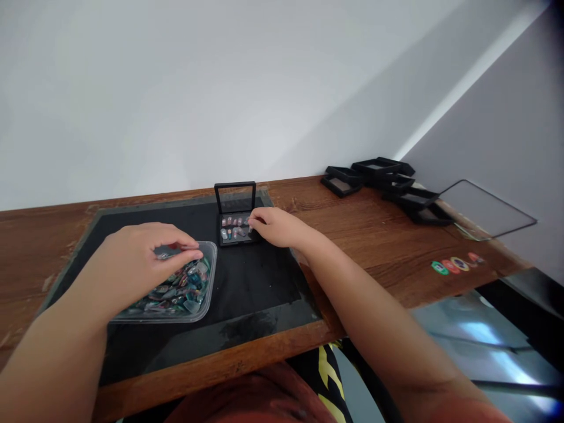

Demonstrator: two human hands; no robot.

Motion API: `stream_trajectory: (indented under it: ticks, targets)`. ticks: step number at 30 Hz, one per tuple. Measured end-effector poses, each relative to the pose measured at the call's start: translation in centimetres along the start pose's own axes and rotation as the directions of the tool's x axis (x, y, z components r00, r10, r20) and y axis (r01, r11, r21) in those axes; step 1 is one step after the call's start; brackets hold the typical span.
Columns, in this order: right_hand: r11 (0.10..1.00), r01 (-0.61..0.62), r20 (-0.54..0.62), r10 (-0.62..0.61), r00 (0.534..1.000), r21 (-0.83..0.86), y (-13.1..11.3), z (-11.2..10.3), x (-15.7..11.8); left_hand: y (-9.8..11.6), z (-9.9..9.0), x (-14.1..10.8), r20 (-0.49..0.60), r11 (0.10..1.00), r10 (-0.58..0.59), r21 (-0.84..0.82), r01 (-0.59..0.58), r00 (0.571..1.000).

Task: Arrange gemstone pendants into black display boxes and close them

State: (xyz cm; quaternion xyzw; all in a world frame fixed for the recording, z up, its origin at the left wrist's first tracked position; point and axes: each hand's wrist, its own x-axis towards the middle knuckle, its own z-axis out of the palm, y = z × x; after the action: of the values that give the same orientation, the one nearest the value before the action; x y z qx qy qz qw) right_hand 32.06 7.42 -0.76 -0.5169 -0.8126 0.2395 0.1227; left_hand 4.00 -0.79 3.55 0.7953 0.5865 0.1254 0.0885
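Observation:
A small black display case stands with its framed clear lid raised, and two rows of what look like press-on nails lie inside. My right hand reaches in at the case's right end, fingertips pinched at the nails there; they hide what is between them. To the left, a clear plastic tub holds a heap of colourful nail-like pieces. My left hand hovers over this tub, thumb and fingers closed together at its right side. Something small may be between those fingertips, too small to make out.
A dark mat lies under the case and tub on the wooden table. Several black cases are piled at the back right by the wall. Several round coloured stickers and a thin dark frame are farther right.

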Motion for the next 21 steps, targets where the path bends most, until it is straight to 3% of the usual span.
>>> stream_trajectory:
  ticks: [10,15,21]
  targets:
    - [0.997,-0.004,-0.058,0.0,0.998,-0.08,-0.4,0.5,-0.3,-0.2,0.2,0.2,0.011,0.999,0.04,0.01,-0.04,0.999]
    - [0.998,-0.002,-0.061,-0.002,0.998,-0.065,-0.4,-0.1,-0.4,-0.4,0.5,0.2,-0.058,0.999,0.02,-0.044,-0.023,0.998]
    - [0.997,-0.008,-0.058,0.004,0.998,-0.073,0.0,-0.9,-0.7,0.3,0.3,0.2,-0.056,0.999,0.003,-0.036,-0.005,0.998]
